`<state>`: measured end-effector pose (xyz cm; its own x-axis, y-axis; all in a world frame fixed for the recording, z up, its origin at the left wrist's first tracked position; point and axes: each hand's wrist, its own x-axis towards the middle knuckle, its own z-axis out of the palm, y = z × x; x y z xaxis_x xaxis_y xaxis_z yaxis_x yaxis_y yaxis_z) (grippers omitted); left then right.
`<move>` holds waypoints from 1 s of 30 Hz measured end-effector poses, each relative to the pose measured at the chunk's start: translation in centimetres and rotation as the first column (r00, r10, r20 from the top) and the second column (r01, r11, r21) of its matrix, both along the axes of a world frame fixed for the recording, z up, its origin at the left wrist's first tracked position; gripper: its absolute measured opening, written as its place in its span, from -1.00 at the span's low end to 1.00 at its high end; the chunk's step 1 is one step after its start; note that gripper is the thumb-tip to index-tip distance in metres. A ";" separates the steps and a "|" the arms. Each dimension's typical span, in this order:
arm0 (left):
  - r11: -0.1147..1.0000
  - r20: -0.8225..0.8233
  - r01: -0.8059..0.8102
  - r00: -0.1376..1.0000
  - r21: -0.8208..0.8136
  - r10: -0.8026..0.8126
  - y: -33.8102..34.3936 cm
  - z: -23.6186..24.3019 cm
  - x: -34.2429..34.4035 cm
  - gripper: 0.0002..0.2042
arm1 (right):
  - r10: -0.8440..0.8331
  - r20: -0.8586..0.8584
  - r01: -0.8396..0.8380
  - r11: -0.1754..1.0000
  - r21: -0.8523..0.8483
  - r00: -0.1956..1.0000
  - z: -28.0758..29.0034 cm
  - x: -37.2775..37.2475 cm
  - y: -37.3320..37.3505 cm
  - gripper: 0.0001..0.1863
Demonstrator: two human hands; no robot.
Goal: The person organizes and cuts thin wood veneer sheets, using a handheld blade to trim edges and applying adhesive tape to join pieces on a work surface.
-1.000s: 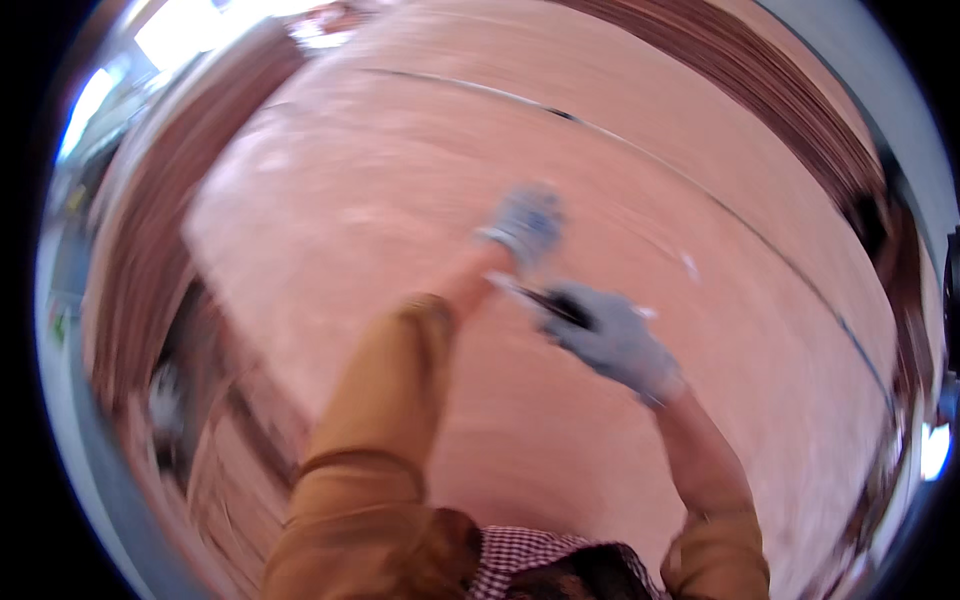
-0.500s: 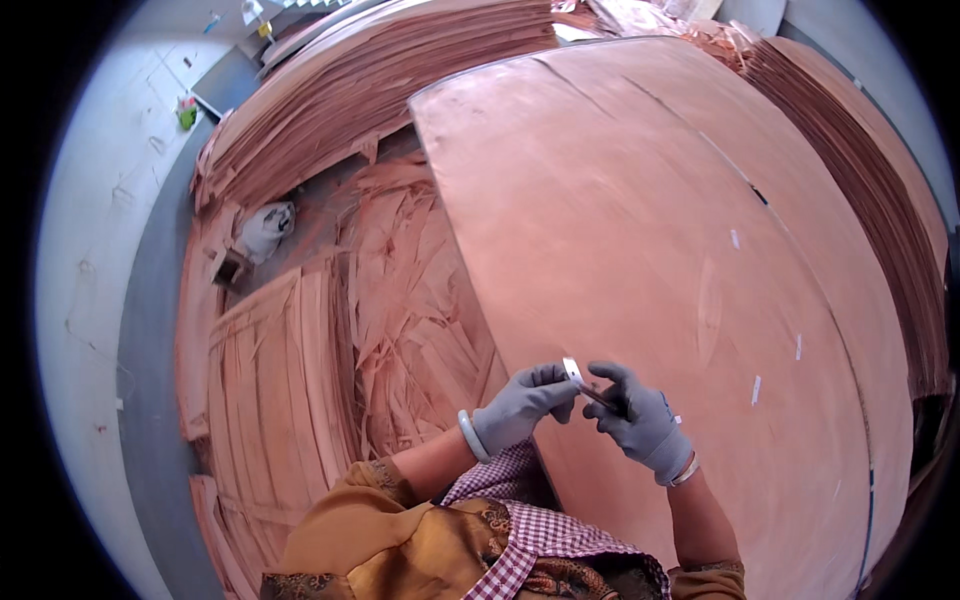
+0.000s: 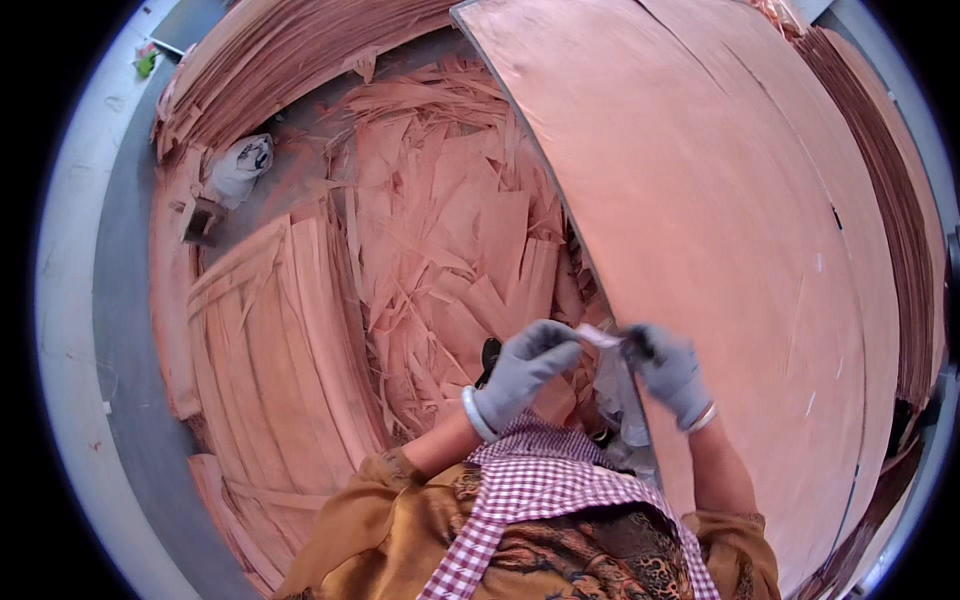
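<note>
My left hand (image 3: 525,370), in a grey glove, pinches one end of a short white strip (image 3: 598,336) that looks like tape. The strip's other end meets the fingers of my right hand (image 3: 672,375), also gloved in grey and smeared by motion. A dark thing shows between those right fingers; a moment earlier it looked like a slim dark tool, but its kind is not clear. Both hands are in front of my checked apron, at the left edge of a large sheet of reddish wood veneer (image 3: 700,200). Small white strips lie on the sheet.
Torn veneer scraps (image 3: 440,260) cover the floor left of the sheet. A low veneer stack (image 3: 270,350) lies farther left, with a white sack (image 3: 238,170) beyond it. Tall veneer stacks stand at the back left (image 3: 300,55) and along the right side (image 3: 880,190).
My view has shifted left and nearer to my body. Both hands have come off the sheet's surface to its left edge and moved apart, the white strip stretched between them.
</note>
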<state>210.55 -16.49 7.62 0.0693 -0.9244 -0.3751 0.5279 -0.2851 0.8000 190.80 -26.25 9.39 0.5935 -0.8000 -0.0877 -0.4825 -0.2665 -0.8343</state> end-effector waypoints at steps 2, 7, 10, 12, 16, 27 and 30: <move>0.995 0.079 -0.047 0.996 0.085 0.040 0.5 -0.1 5.9 -0.83 | -0.289 0.131 0.249 0.934 0.256 0.948 -2.8 0.6 -4.7 -0.78; 0.967 0.266 -0.204 0.951 0.152 0.159 3.4 -1.6 17.5 -0.76 | -0.762 0.192 0.601 0.616 0.509 0.619 -8.3 -3.9 -13.7 -0.92; 0.912 0.295 -0.372 0.903 0.172 0.312 7.1 -3.1 21.8 -0.77 | -0.846 0.165 0.675 0.509 0.535 0.507 -10.0 -4.4 -15.0 -0.87; 0.892 0.276 -0.408 0.895 0.193 0.349 7.3 -3.6 23.0 -0.78 | -0.848 0.174 0.656 0.503 0.562 0.501 -9.4 -3.4 -15.4 -0.83; 0.941 0.304 -0.285 0.927 0.183 0.221 2.6 -4.0 23.2 -0.80 | -0.860 0.137 0.659 0.471 0.586 0.492 -8.6 -3.5 -15.4 -0.77; 0.969 0.706 0.243 0.692 -0.037 -0.147 -22.8 -0.9 24.4 -0.84 | -0.890 0.098 0.717 0.420 0.556 0.445 -4.0 -2.9 -20.6 -0.70; 0.896 0.872 0.436 0.467 -0.085 -0.144 -31.7 0.3 23.4 -0.85 | -0.884 0.222 0.775 0.468 0.425 0.413 -2.9 -3.1 -29.3 -0.70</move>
